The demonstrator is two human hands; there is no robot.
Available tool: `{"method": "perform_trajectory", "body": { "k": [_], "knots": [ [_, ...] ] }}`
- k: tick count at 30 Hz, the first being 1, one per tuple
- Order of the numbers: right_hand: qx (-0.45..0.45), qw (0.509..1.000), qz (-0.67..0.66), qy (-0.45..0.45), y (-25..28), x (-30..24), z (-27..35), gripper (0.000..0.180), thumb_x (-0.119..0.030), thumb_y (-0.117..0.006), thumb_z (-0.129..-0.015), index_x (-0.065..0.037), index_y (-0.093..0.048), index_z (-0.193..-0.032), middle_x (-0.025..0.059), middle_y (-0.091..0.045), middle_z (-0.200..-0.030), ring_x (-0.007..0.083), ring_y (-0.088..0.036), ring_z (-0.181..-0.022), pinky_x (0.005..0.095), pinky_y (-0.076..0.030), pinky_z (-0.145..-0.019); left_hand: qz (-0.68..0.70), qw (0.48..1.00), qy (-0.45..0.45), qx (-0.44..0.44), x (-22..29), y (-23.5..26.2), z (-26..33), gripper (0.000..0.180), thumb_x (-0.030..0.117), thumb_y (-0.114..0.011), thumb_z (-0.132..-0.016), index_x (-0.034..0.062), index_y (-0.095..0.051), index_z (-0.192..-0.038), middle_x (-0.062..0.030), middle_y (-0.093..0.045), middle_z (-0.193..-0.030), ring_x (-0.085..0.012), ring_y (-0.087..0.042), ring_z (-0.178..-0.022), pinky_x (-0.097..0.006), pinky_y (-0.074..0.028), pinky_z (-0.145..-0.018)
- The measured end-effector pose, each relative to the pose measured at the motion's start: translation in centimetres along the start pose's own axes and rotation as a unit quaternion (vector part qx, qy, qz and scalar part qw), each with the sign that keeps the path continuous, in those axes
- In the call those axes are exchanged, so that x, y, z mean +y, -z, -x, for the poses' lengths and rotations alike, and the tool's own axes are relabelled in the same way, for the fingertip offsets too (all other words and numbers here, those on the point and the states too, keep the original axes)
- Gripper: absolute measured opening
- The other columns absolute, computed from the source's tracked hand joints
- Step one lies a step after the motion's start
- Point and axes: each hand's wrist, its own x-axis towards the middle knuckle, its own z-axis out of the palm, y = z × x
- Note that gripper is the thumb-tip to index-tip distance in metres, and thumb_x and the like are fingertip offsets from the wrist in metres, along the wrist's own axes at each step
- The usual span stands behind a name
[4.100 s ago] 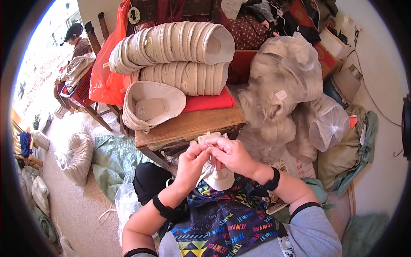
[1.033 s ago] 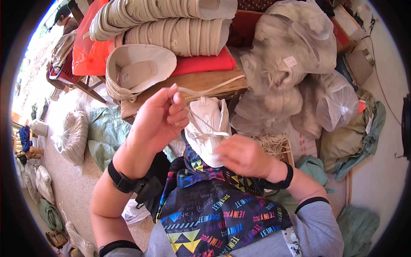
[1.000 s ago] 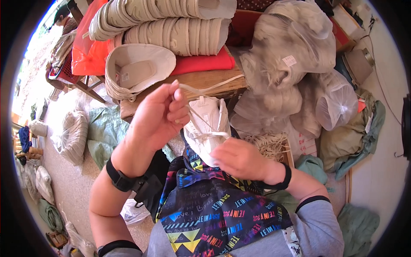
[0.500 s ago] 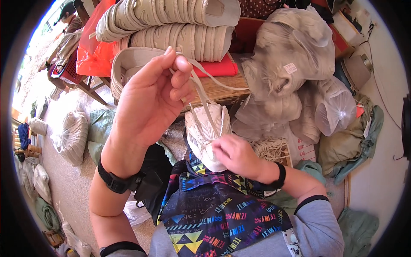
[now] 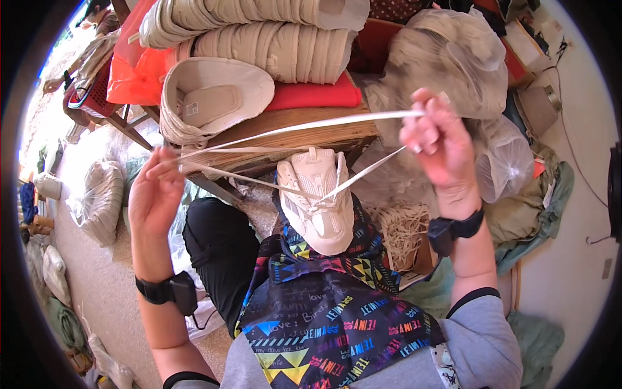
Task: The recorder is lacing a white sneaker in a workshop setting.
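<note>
A cream sneaker (image 5: 322, 225) rests on my lap, toe toward me, with its tongue pointing away. A long flat white shoelace (image 5: 324, 123) runs out from the shoe's lower eyelets to both sides. My left hand (image 5: 154, 191), out to the left of the shoe, is closed on lace strands, one of which stretches across to the other hand. Up to the right, my right hand (image 5: 440, 139) pinches the lace between curled fingers, slightly blurred. The strands are drawn fairly taut above the shoe, and its upper eyelets show no lace through them.
Beyond the shoe, a wooden bench (image 5: 304, 126) carries nested stacks of cream shoe uppers (image 5: 272, 52) and a red cloth (image 5: 314, 96). A box of loose laces (image 5: 405, 236) stands right of my lap. Clear plastic bags of shoe parts (image 5: 447, 65) pile up at the far right.
My left hand has moved left and down. My right hand has left the shoe's toe and swung up and right with lace in its fingers. The lace now spans between the hands.
</note>
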Motion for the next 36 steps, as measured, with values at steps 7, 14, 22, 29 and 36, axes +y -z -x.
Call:
{"method": "perform_trajectory", "body": {
  "k": [7, 14, 22, 29, 36],
  "knots": [
    [0.241, 0.968, -0.070, -0.021, 7.4, -3.7, 0.9, 0.022, -0.007, -0.056, -0.095, -0.001, -0.057, -0.116, -0.0008, -0.049, -0.068, 0.0084, -0.043, -0.056, 0.0265, -0.043, -0.064, 0.003, 0.978, -0.142, 0.152, 8.7, 8.4, 4.9, 0.015, 0.013, -0.045, -0.103, 0.0021, -0.055, -0.104, -0.0054, -0.061, -0.093, -0.0087, -0.048, -0.067, -0.027, -0.038, -0.068],
    [0.478, 0.874, -0.083, -0.025, 22.7, -10.4, 6.4, 0.026, 0.004, -0.046, -0.093, -0.002, -0.053, -0.118, 0.0015, -0.050, -0.068, 0.0085, -0.038, -0.045, 0.0195, -0.034, -0.039, -0.069, 0.889, -0.230, 0.391, 17.5, 15.3, 8.4, 0.020, 0.015, -0.051, -0.100, 0.0053, -0.068, -0.100, -0.0027, -0.070, -0.095, -0.0117, -0.054, -0.072, -0.028, -0.044, -0.075],
    [0.570, 0.814, 0.095, 0.056, 33.0, -29.6, 17.6, 0.020, -0.012, -0.053, -0.100, -0.012, -0.046, -0.081, -0.0051, -0.033, -0.061, 0.0065, -0.030, -0.046, 0.0233, -0.021, -0.039, -0.104, 0.856, -0.367, 0.348, 36.1, 19.3, 30.9, 0.017, 0.005, -0.043, -0.100, -0.0036, -0.057, -0.105, 0.0010, -0.045, -0.074, -0.0090, -0.032, -0.057, -0.025, -0.027, -0.055],
    [0.661, 0.637, 0.396, 0.019, 33.4, -21.4, 20.1, 0.010, -0.019, -0.064, -0.082, -0.014, -0.061, -0.075, -0.0061, -0.043, -0.058, 0.0061, -0.037, -0.044, 0.0225, -0.025, -0.038, -0.654, 0.469, -0.382, 0.454, 23.9, 17.3, 18.0, 0.028, 0.010, -0.046, -0.098, 0.0061, -0.062, -0.121, 0.0015, -0.052, -0.081, -0.0065, -0.036, -0.056, -0.023, -0.032, -0.050],
    [0.283, 0.872, 0.301, -0.264, 8.3, 3.6, 7.9, 0.034, -0.017, -0.059, -0.096, 0.000, -0.051, -0.124, 0.0096, -0.070, -0.100, 0.0103, -0.063, -0.074, 0.0220, -0.048, -0.060, -0.745, 0.632, -0.115, 0.182, -7.3, 3.0, 2.8, 0.016, 0.015, -0.052, -0.101, 0.0041, -0.064, -0.102, 0.0029, -0.052, -0.070, -0.0057, -0.049, -0.063, -0.021, -0.041, -0.057]
  ]
}}
